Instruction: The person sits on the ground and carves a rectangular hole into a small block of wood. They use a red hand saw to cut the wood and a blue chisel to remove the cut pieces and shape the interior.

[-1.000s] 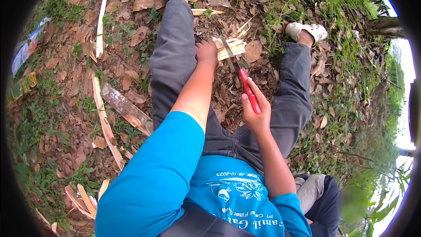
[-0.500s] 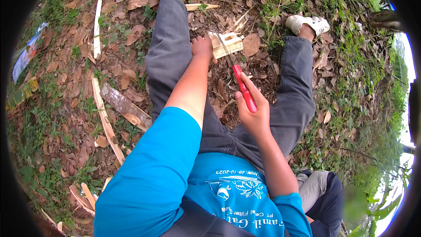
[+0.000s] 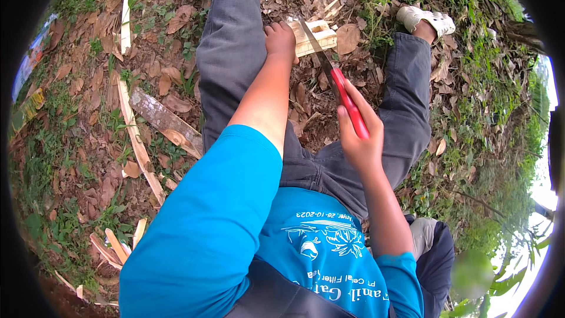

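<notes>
Low between the legs (image 3: pixel 231 59), the pale wooden block (image 3: pixel 325 42) lies crosswise; the left hand (image 3: pixel 280 41) meets its left end, grip hidden from me; the right hand (image 3: pixel 362 133), farther back, clasps a red-handled blade (image 3: pixel 352 107) slanting over it.

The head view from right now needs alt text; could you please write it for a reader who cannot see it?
A person's right hand holds a red-handled cutting tool, its blade over a pale wood block, with the left hand at the block's left end. Gray trousers spread over leaf-strewn ground.
</notes>
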`<state>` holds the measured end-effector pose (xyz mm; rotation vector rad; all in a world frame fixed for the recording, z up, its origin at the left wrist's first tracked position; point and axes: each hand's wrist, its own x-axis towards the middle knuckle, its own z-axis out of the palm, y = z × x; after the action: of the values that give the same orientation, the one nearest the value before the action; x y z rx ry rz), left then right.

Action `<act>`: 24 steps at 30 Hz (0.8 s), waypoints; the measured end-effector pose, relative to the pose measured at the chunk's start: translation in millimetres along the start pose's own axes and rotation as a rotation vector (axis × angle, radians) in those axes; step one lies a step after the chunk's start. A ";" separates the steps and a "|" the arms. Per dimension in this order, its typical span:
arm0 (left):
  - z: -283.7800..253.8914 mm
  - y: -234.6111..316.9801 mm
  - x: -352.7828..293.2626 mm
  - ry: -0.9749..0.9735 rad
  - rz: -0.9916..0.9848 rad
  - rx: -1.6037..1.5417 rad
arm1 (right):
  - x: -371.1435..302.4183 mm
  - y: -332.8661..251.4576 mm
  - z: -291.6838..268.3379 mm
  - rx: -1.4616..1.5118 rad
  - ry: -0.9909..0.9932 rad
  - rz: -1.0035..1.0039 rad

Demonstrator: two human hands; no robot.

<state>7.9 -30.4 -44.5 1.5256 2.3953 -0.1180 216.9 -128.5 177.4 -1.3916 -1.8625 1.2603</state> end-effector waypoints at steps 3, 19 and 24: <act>2.7 -8.3 13.0 -0.076 -0.006 -0.031 | 31.9 7.2 15.9 0.077 0.002 0.046; -3.7 -12.2 5.5 -0.076 0.023 -0.007 | -50.1 -34.2 -31.7 -0.063 -0.020 0.054; -2.8 -8.5 0.0 -0.015 0.032 0.001 | 27.2 15.7 25.8 0.021 0.029 -0.022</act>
<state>-0.4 -33.5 -42.6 1.5569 2.3584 -0.1230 193.7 -112.4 148.2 -1.3675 -1.8357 1.2390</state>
